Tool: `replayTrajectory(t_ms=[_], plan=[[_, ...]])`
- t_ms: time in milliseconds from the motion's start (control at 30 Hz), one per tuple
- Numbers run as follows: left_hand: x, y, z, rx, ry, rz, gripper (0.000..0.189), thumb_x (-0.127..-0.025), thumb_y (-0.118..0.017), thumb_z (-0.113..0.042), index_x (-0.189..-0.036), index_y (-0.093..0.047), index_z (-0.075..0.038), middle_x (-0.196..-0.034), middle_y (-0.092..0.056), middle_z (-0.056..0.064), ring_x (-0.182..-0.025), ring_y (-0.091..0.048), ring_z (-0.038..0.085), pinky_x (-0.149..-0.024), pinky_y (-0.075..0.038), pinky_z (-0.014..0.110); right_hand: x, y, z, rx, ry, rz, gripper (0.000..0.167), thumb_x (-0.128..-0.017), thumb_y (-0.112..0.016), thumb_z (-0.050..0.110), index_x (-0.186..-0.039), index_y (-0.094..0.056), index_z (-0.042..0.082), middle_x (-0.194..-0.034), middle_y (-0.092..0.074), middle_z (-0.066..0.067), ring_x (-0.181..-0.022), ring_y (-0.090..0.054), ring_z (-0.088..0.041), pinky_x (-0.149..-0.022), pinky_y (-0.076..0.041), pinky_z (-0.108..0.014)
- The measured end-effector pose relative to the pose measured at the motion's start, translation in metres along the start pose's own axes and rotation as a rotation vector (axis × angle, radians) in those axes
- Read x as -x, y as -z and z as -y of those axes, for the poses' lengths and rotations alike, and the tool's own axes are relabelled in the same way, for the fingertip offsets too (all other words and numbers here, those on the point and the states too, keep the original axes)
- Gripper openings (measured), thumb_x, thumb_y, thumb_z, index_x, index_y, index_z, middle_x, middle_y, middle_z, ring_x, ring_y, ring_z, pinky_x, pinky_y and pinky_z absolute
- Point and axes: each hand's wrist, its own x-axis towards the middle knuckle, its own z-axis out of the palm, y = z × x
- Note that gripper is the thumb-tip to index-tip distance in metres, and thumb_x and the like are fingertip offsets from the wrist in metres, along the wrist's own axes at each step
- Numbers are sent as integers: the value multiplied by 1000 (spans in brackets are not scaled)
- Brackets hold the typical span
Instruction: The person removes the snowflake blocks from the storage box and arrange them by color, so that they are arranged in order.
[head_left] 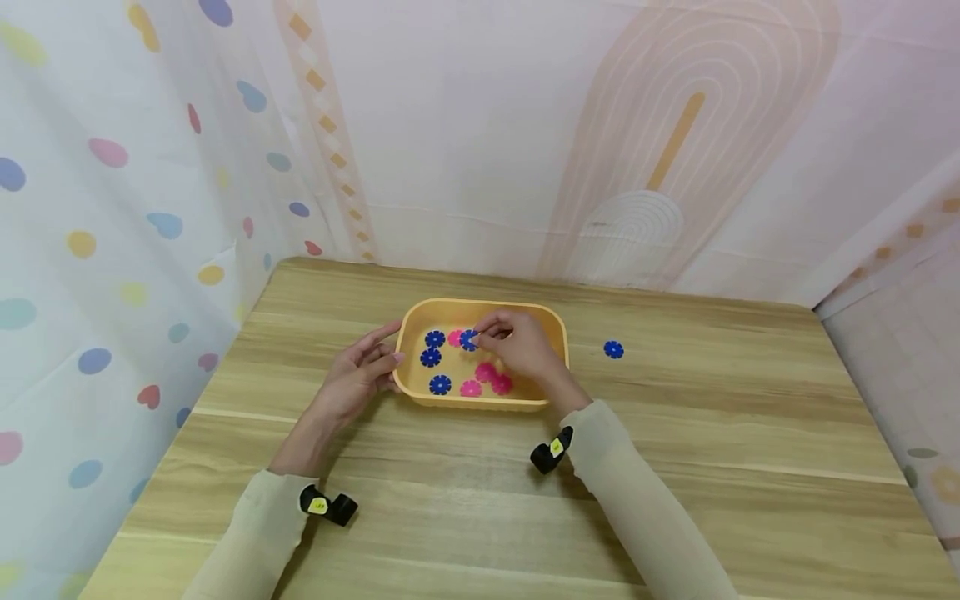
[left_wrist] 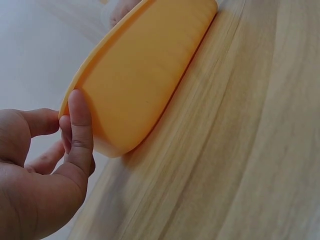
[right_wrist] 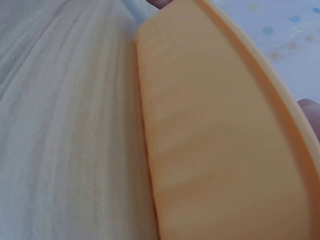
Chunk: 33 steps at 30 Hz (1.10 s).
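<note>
Head view: right hand (head_left: 517, 343) pinches a blue disc (head_left: 468, 340) (notched all round) over the yellow tray (head_left: 472, 402); left hand (head_left: 356, 377) holds the tray's left end. Left wrist: fingers (left_wrist: 80, 120) clasp its rim (left_wrist: 103, 48). Right wrist: tray rests on counter (right_wrist: 75, 125).

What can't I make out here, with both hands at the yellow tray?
Head view: tray floor beneath the right hand, hidden by it.
Left wrist view: the tray's inside, hidden by its outer wall.
Right wrist view: most of the right hand, cut off by the right edge.

Patterned cloth (head_left: 465, 150) behind wooden table (head_left: 750, 467)
</note>
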Motion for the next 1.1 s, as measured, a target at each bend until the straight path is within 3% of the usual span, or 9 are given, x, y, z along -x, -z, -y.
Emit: replayTrajectory(t_ms=[500,767,900,1100], plan=[[0,-2,-2,-2,-5,-3,59,-103,-61,-8,-158,-42,-17,-110,-57,7,-80,-64,14,-71,-63,24,17,28,-5,-32,120,-70,9,-96,-75,21,-102,-75,15,-92,-74,-2,-86,-65,-21,-71,-55,-29],[0,-2,-1,-1,-11,0,58,-104,-59,-6,-158,-40,-15,-108,-57,6,-78,-63,13,-70,-63,24,31,47,-7,-39,152,-119,13,-97,-73,24,-105,-74,14,-97,-77,-10,-88,-64,-22,-67,-53,-28],[0,-2,0,0,-12,2,58,-104,-59,-7,-158,-40,-15,-110,-57,8,-78,-64,14,-70,-63,24,35,59,-12,-6,150,-169,16,-97,-73,26,-108,-75,15,-96,-76,-6,-91,-64,-20,-74,-53,-28],[0,-2,0,-5,-9,4,58,-104,-58,-6,-158,-40,-15,-108,-56,6,-78,-63,13,-70,-63,24,42,74,-19,-16,83,-214,15,-97,-73,27,-109,-75,16,-98,-73,-4,-95,-63,-21,-84,-54,-34]])
